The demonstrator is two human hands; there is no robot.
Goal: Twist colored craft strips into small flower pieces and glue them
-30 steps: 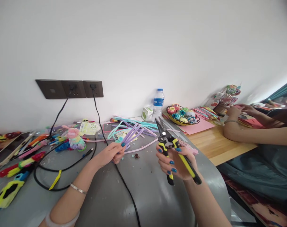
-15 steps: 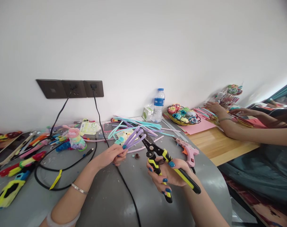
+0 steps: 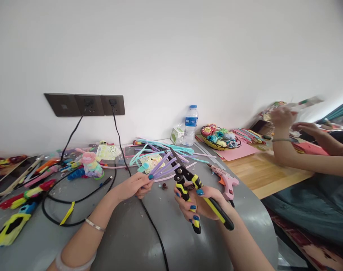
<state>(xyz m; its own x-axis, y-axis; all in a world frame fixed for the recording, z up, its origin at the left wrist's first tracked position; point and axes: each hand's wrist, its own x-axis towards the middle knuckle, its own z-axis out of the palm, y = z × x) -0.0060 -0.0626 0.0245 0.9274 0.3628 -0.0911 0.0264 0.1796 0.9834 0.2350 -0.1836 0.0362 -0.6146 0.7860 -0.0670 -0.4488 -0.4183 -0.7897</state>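
Pinched in my left hand (image 3: 139, 184) is a small bunch of purple pipe cleaners (image 3: 163, 168), their free ends fanned toward the right. My right hand (image 3: 201, 203) is wrapped round black-and-yellow wire cutters (image 3: 185, 178), handles apart. The cutters' jaws reach up to the tips of the purple bunch; whether they grip a stem I cannot tell. Behind both hands lies a pile of turquoise and lilac pipe cleaners (image 3: 177, 147). A pink glue gun (image 3: 227, 182) rests on the table to the right of my right hand.
A water bottle (image 3: 191, 126) and a small carton (image 3: 177, 136) stand by the wall. Beside them is a basket of colourful flowers (image 3: 220, 137). Black cables (image 3: 151, 222) cross the grey table. A plush toy (image 3: 90, 164) sits left. A co-worker's arm (image 3: 309, 156) reaches in at right.
The cutters have shifted slightly left and their handles sit a little higher. The purple stems now spread toward the jaws. The co-worker's hand has lifted, holding a blurred, clear object.
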